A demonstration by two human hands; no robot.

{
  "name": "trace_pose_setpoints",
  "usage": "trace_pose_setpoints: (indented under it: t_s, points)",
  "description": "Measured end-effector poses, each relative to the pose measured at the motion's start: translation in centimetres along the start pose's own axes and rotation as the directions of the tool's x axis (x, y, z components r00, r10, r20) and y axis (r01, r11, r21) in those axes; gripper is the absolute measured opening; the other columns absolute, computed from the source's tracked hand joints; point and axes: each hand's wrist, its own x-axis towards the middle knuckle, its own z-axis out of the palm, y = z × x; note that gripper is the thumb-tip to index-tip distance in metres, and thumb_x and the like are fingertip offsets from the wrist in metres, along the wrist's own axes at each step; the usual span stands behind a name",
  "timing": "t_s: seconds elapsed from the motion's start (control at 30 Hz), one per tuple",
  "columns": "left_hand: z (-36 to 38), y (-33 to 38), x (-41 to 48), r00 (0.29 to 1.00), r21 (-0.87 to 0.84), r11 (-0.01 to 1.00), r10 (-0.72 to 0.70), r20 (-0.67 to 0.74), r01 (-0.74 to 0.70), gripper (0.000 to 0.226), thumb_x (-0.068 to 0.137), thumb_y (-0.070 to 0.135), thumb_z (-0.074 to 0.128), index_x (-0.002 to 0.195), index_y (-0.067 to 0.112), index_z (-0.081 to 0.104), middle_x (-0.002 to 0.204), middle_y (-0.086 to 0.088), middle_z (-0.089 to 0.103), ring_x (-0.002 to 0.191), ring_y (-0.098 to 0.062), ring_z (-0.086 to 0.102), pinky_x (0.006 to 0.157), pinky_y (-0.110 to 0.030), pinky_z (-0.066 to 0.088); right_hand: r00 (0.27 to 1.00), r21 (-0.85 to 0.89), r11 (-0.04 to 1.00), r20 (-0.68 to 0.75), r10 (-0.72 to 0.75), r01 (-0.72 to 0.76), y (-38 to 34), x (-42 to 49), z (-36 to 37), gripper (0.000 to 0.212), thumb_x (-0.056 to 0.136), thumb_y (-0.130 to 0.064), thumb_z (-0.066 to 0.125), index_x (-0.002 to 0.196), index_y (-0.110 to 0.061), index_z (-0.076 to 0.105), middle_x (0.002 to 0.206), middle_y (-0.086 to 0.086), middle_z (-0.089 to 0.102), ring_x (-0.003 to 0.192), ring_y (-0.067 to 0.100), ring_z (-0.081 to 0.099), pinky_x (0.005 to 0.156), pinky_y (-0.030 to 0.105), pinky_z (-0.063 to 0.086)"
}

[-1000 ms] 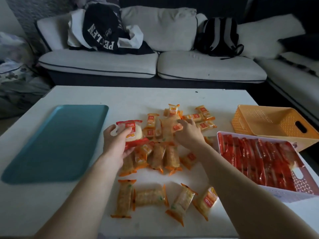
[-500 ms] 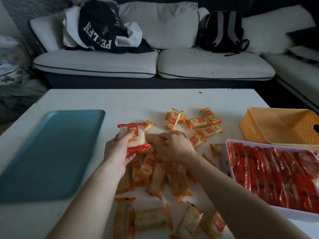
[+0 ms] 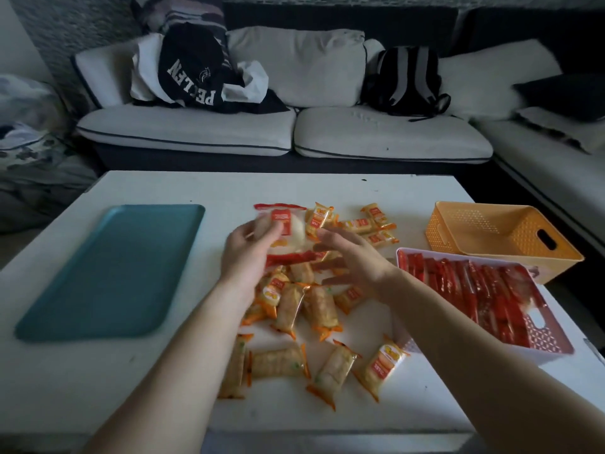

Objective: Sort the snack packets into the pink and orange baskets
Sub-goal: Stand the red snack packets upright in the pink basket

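The table (image 3: pixel 360 191) is bare along its far edge and in the strip between the tray (image 3: pixel 108 273) and the packets (image 3: pixel 294 309), so a hand could pass there. The middle is crowded by the loose pile, with both hands over it: left hand (image 3: pixel 248 257) and right hand (image 3: pixel 353 257). To the right, the pink basket (image 3: pixel 406 347) touches the nearest packets, its walls blocking that side; the orange basket (image 3: pixel 510 250) stands just behind it, open-topped. The near table edge is bare.
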Motion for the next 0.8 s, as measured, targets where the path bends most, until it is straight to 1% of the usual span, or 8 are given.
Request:
trace_pose_setpoints:
  t_s: [0.1,0.27,0.33,0.4,0.5,0.6,0.7,0.8]
  points:
    - [3.8,0.1,-3.3,0.992,0.129,0.986,0.097,0.077,-0.107,0.029,0.085,0.051,0.075,0.099,0.026,0.075,0.094,0.004,0.079,0.092,-0.020,0.075,0.081,-0.038,0.061,0.997,0.050,0.996,-0.016,-0.070,0.070,-0.1,-2.4,0.8,0.040,0.095,-0.045,0.066,0.122,-0.016,0.058,0.108,0.009,0.075,0.092,0.027,0.075,0.068,0.036,0.059]
    - [6.9,0.4,-6.0,0.994,0.121,0.991,-0.073,0.080,0.063,0.052,0.083,0.067,0.051,0.108,0.028,0.075,0.115,-0.002,0.074,0.109,-0.028,0.068,0.099,-0.049,0.054,0.958,0.075,0.991,-0.274,-0.089,0.114,0.0,-6.1,-4.5,0.031,0.093,-0.030,0.071,0.114,-0.009,0.066,0.098,0.012,0.077,0.087,0.027,0.077,0.074,0.043,0.063]
    - [8.6,-0.5,-6.8,0.983,0.241,0.970,-0.056,0.173,0.013,0.033,0.080,0.056,0.052,0.083,0.036,0.077,0.097,0.002,0.076,0.098,-0.028,0.069,0.089,-0.041,0.056,0.916,0.071,0.988,-0.388,-0.098,0.136,0.3,-7.6,-8.1,0.030,0.093,-0.029,0.070,0.113,-0.007,0.065,0.093,0.011,0.077,0.082,0.028,0.077,0.075,0.044,0.062]
    - [10.7,-1.5,-7.7,0.965,0.323,0.945,-0.041,0.259,-0.047,0.020,0.082,0.042,0.061,0.067,0.034,0.073,0.074,0.003,0.072,0.073,-0.024,0.063,0.065,-0.029,0.047,0.880,0.048,0.992,-0.468,-0.079,0.114,0.6,-9.0,-11.4,0.033,0.093,-0.031,0.070,0.113,-0.005,0.064,0.087,0.011,0.078,0.076,0.027,0.076,0.072,0.041,0.062]
    - [14.6,-2.2,-8.5,0.955,0.391,0.913,-0.008,0.297,-0.113,0.009,0.092,0.026,0.066,0.090,0.026,0.074,0.079,0.007,0.069,0.074,-0.014,0.060,0.063,-0.025,0.040,0.874,-0.146,0.987,-0.486,-0.014,-0.065,2.0,-10.8,-16.0,0.039,0.094,-0.046,0.065,0.105,-0.010,0.069,0.083,0.008,0.078,0.072,0.024,0.076,0.071,0.042,0.063]
    - [17.8,-2.3,-8.8,0.966,0.490,0.845,0.109,0.235,-0.214,0.018,0.092,0.025,0.065,0.107,0.023,0.074,0.104,0.009,0.071,0.098,-0.012,0.064,0.078,-0.025,0.046,0.779,-0.477,0.819,-0.624,-0.061,-0.318,3.8,-11.9,-19.4,0.050,0.090,-0.065,0.053,0.094,-0.017,0.068,0.079,0.001,0.074,0.067,0.019,0.071,0.062,0.039,0.060]
    - [20.7,-2.5,-9.3,0.941,0.578,0.748,0.200,0.271,-0.325,0.021,0.090,0.027,0.064,0.110,0.026,0.072,0.111,0.009,0.070,0.100,-0.014,0.066,0.086,-0.032,0.053,0.688,-0.503,0.782,-0.713,-0.134,-0.368,4.7,-13.0,-21.6,0.039,0.095,-0.043,0.051,0.087,-0.010,0.068,0.078,0.008,0.072,0.063,0.024,0.067,0.056,0.036,0.052]
    - [23.3,-2.7,-9.4,0.913,0.648,0.656,0.176,0.369,-0.388,0.028,0.092,0.039,0.062,0.117,0.027,0.067,0.109,0.011,0.065,0.096,-0.011,0.062,0.084,-0.033,0.053,0.691,-0.488,0.806,-0.709,-0.142,-0.335,5.5,-12.7,-22.6,0.034,0.095,-0.033,0.052,0.090,-0.004,0.071,0.081,0.011,0.072,0.073,0.028,0.070,0.064,0.041,0.057]
